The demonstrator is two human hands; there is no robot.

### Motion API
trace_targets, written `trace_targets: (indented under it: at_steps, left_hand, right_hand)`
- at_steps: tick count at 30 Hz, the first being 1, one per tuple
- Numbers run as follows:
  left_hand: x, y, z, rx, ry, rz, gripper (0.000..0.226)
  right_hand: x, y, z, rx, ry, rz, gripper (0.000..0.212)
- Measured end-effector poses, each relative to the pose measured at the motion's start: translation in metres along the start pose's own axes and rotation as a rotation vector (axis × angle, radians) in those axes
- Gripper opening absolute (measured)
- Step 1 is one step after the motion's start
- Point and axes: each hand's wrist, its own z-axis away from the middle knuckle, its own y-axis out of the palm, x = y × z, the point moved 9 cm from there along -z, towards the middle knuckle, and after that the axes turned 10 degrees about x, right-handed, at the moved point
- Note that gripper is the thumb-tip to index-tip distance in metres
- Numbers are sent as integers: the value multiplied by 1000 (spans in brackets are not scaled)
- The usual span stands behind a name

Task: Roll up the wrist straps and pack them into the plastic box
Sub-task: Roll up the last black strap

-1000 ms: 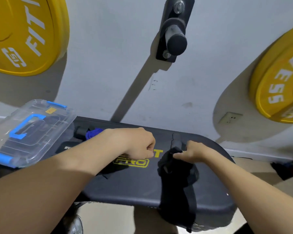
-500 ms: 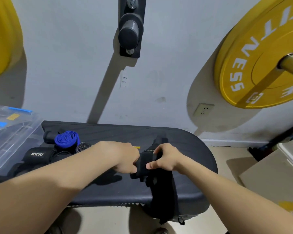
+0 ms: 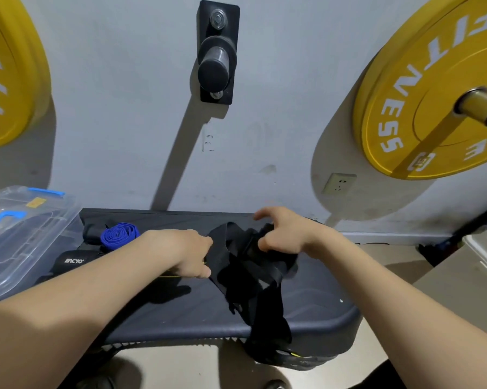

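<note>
- In the middle of the frame, on the dark padded counter (image 3: 180,313), lies the black strap (image 3: 245,265). It is unrolled and bunched near the top, and its long tail runs down over the counter's near edge and hangs off.
- The left hand (image 3: 189,254) sits at the strap's left edge, with fingers curled down and pinching the fabric there. The right hand (image 3: 281,234) grips the bunched upper part with curled fingers, its forefinger lifted free.
- The strap looks soft, limp and light, a woven band that folds and twists on itself. It will likely not hold a shape unless kept taut, so a roll should probably start from one flat end, pinched at both edges, with the tail pulled straight first.
- The hanging tail could drag the rest toward the near edge and slide off if both hands let go.
- At the left of the frame a blue rolled strap (image 3: 118,234) and a black roll with white lettering (image 3: 74,261) lie on the counter, just beside the clear plastic box (image 3: 26,234). The box has blue latches, and its lid appears to be on.
- Bare counter shows below and between the hands, which is room enough for rolling. The wall stands close behind the counter, and the path left to the box passes over the finished rolls.
</note>
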Motion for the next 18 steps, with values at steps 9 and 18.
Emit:
trace_targets:
  at_steps: [9, 18]
  left_hand:
    - [-30, 0, -11, -86, 168, -47, 58]
    - [-73, 11, -43, -98, 255, -249, 62]
  right_hand:
    - [-47, 43, -2, 244, 313, 352, 50]
    - [-92, 56, -26, 31, 385, 98, 32]
